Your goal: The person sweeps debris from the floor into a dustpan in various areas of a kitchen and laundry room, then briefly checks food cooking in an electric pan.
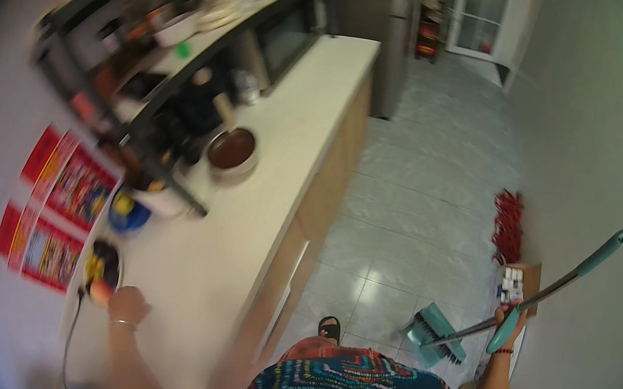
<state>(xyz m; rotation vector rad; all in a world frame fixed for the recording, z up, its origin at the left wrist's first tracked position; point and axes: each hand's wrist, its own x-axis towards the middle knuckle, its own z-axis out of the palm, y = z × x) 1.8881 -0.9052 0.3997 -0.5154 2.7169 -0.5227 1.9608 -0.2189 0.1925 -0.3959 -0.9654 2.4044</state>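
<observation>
My right hand (511, 326) is closed around the long handles of a teal broom (440, 343) and a matching dustpan (432, 327). The dustpan and bristles are low beside my feet, and a teal-gripped handle (600, 253) slants up toward the wall. Over the left end of the pale countertop (218, 253), my left hand (130, 307) is at the rim of a plate (120, 268). Dark and yellow fruit lie there with a reddish round fruit (100, 291) right by my fingers. Blur hides whether the fingers grip anything.
A pot with brown contents (232, 149) stands on the counter under a black-framed shelf (187, 55). Beyond are a microwave (287, 34) and refrigerator (366, 33). Along the right wall sit a red stringy bundle (507, 227) and cardboard box (530, 287). A cord (71, 334) hangs left.
</observation>
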